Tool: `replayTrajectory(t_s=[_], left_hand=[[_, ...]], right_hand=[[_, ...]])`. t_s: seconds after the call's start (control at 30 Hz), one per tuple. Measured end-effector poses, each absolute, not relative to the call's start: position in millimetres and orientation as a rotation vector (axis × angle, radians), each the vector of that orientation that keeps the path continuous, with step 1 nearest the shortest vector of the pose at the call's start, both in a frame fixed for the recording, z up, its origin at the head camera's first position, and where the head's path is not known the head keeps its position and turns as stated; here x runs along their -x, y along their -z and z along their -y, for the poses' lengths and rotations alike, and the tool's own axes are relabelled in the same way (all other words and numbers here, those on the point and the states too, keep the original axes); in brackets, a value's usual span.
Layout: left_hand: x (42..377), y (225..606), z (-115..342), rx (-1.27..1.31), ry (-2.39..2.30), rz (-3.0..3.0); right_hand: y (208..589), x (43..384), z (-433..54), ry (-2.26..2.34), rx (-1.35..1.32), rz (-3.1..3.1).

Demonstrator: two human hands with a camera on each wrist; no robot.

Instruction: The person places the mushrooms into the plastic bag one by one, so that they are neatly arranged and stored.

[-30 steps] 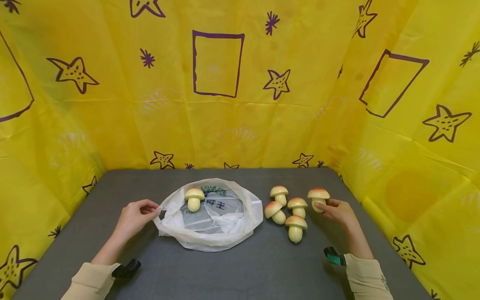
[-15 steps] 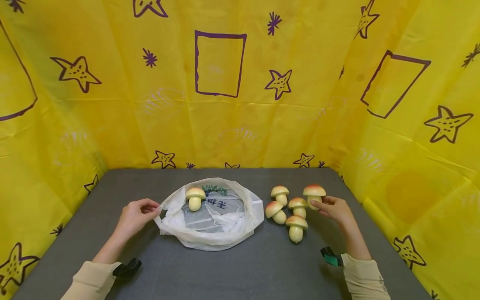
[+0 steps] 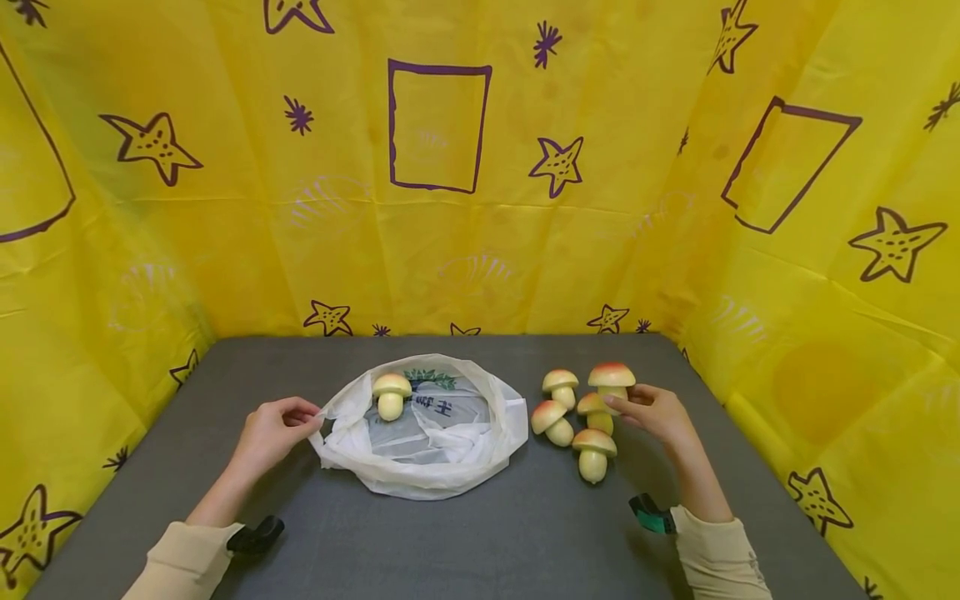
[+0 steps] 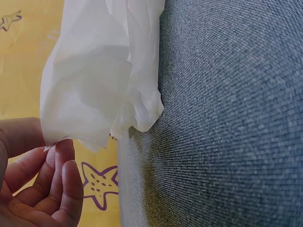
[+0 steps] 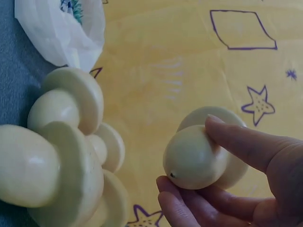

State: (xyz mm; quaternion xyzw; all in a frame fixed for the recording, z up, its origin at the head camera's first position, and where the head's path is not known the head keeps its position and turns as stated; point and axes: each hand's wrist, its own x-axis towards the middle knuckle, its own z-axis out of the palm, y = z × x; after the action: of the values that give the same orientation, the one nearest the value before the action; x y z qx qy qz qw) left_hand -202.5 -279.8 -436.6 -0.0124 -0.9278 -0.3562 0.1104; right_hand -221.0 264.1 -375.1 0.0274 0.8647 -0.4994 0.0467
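Observation:
A white plastic bag [image 3: 420, 483] lies with its mouth spread wide on the table, a toy mushroom [image 3: 391, 396] inside near its left side. My left hand [image 3: 279, 433] pinches the bag's left rim between thumb and fingers; the left wrist view shows the thin film [image 4: 90, 85] at the fingertips. With thumb and fingers, my right hand [image 3: 654, 411] grips the stem of another toy mushroom [image 3: 611, 377], raised above the group. In the right wrist view the held mushroom [image 5: 194, 158] shows its stem end, apart from the others.
Several more toy mushrooms [image 3: 594, 454] stand or lean close together right of the bag, one partly hidden behind the held mushroom. The dark grey table [image 3: 450, 550] is bounded by a yellow patterned curtain [image 3: 337, 250] at the back and sides.
My right hand has carried its mushroom leftward and slightly up, from the right of the group to above it. The left hand keeps its pinch on the bag's rim.

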Motion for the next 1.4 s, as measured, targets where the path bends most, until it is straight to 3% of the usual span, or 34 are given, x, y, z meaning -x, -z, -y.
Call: replayTrajectory(t_s=[1.4], left_hand=[[203,437,278,0.048,1.041,2.711]], right_hand=[[377,247,-174,1.582,0.153,-2.56]])
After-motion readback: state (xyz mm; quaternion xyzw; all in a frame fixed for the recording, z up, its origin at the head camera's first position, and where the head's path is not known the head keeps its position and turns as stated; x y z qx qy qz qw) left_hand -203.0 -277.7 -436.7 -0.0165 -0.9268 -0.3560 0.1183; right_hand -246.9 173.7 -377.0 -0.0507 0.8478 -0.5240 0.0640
